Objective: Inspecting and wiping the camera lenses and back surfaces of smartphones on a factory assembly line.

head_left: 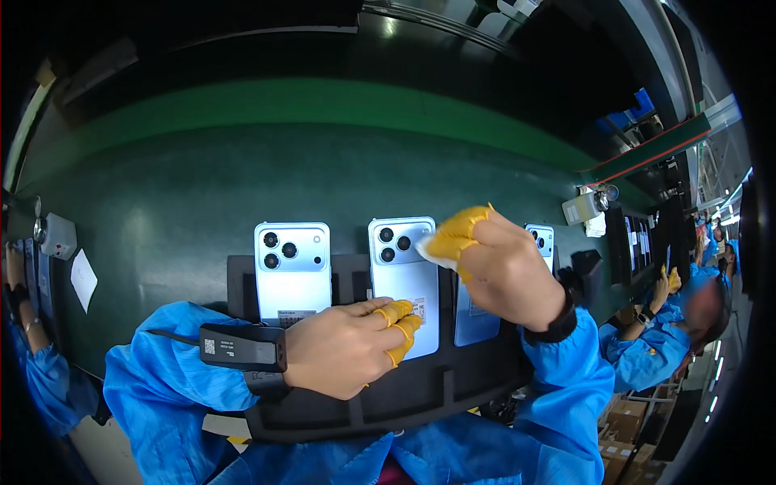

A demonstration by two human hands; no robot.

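Three light-blue smartphones lie back side up on a black tray: a left phone (293, 279), a middle phone (392, 279) and a right phone (477, 325). My left hand (343, 347), with yellow finger cots, rests on the lower back of the middle phone, fingers slightly spread and not wrapped round it. Its wrist covers the bottom of the left phone. My right hand (505, 263), also in yellow finger cots, pinches a white wipe (436, 252) beside the middle phone's camera block. This hand hides part of the right phone. Whether the wipe touches the phone I cannot tell.
The black slotted tray (396, 404) sits at the near edge of a green table (202, 178). White bottles stand far left (58, 236) and right (580, 208). A white paper (83, 280) lies left. Co-workers (667, 331) sit on both sides.
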